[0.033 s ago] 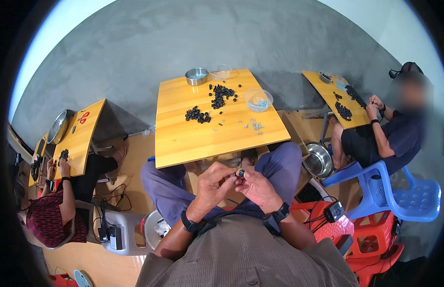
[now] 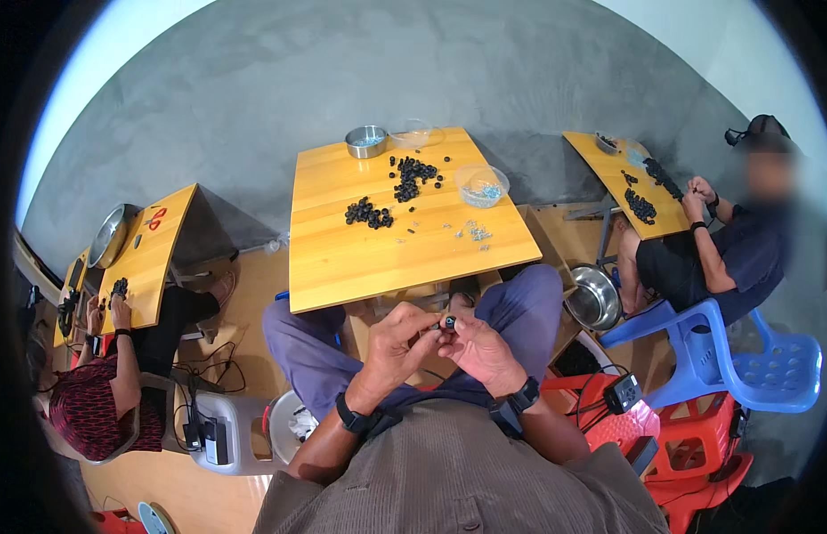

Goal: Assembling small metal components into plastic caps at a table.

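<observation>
Over my lap, just in front of the table's near edge, my two hands meet fingertip to fingertip. A small black round part (image 2: 449,323) with a light spot on its end sits between them. My left hand (image 2: 400,343) pinches at its left side. My right hand (image 2: 485,351) grips it between thumb and fingers from the right. Fine details of the part are too small to make out. On the yellow wooden table (image 2: 342,267) lie two heaps of similar black parts (image 2: 369,214) and a scatter of small clear and bluish pieces (image 2: 477,233).
At the table's back stand a steel bowl (image 2: 366,142) and a clear bowl (image 2: 410,133); another clear bowl (image 2: 482,189) is at the right. Co-workers sit at tables on both sides. A steel basin (image 2: 594,298), blue chair (image 2: 716,356) and red stools (image 2: 689,440) stand to my right.
</observation>
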A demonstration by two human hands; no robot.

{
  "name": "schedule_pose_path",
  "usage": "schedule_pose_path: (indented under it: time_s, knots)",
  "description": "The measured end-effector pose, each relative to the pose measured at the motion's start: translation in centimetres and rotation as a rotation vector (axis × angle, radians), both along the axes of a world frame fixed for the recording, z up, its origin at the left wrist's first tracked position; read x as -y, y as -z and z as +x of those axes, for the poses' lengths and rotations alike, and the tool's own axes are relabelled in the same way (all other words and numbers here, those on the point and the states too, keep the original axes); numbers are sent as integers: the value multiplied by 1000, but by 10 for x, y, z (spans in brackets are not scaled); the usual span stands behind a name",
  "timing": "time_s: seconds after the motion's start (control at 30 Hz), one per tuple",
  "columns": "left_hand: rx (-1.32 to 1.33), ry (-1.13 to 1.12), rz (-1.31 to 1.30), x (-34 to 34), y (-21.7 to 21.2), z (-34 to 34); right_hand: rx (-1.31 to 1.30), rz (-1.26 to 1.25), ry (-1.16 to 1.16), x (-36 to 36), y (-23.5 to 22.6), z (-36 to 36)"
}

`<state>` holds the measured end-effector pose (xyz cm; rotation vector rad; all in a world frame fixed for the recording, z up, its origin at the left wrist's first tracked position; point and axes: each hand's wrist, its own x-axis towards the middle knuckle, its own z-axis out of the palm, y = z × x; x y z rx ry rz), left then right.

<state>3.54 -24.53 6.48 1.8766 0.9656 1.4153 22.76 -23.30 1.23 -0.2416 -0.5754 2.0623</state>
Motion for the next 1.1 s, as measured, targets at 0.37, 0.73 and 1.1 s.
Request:
schedule_pose_path:
  time_s: [0.37,0.73,1.1]
  knots:
    - [-21,-77,18,-4,4,-6,30,-5,-52,-2,-2,-6]
    - [-127,-38,11,-5,6,-13,76,-47,-39,0,2,-7]
    - [371,187,-404,-10,0,-17,132,-59,-58,1,-15,-14]
